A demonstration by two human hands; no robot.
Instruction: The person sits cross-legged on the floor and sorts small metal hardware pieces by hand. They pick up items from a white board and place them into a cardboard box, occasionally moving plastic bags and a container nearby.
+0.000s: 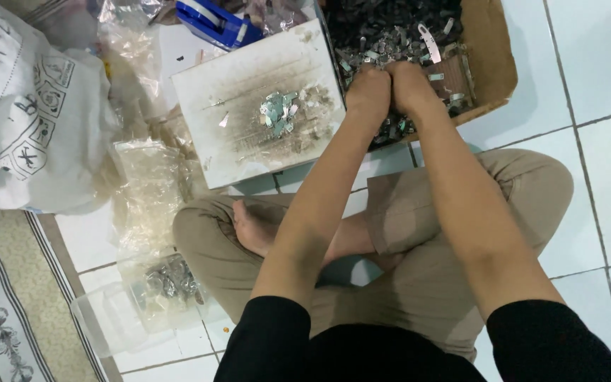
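Note:
My left hand (368, 93) and my right hand (410, 86) are pressed together over a cardboard box (493, 53) full of small metal pieces (390, 32). Both hands are curled shut, their fingers down among the pieces at the box's near edge. What the fingers hold is hidden. Next to the box on the left lies a dirty white board (249, 106) with a small heap of flat silver metal clips (279, 113) on it.
A blue tape dispenser (217, 22) lies behind the board. A large white sack (26, 106) fills the left. Clear plastic bags (150, 184) and a clear tub with metal parts (164, 283) sit by my crossed legs on the white tile floor. A patterned mat (1, 297) lies far left.

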